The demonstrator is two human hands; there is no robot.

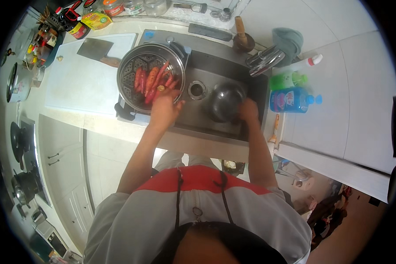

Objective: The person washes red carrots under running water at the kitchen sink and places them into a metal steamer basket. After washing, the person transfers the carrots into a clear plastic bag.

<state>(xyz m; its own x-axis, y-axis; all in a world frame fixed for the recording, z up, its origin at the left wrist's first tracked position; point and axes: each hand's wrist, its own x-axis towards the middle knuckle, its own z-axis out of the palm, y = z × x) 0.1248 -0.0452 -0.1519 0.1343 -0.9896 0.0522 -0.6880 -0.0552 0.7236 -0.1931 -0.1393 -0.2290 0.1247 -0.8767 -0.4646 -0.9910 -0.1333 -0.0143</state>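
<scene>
My left hand [165,105] reaches over the near rim of a round stainless-steel steamer pot [122,86]. Its fingers are against a red sweet potato [160,88] with a pale cut end; whether they grip it is hidden. Several more red sweet potatoes [151,79] lie together on the perforated steamer plate [128,68]. In the sink [191,112], my right hand [249,110] grips the right side of a shiny metal bowl [227,101], blurred by motion. The bowl is just right of the drain [197,90].
A cleaver [95,49] rests on the white cutting board [76,89] at left. Behind the sink stand a mortar with pestle [242,39] and a chrome faucet [267,61] draped with a cloth [288,41]. Blue [288,100] and green [287,81] detergent bottles line the right edge.
</scene>
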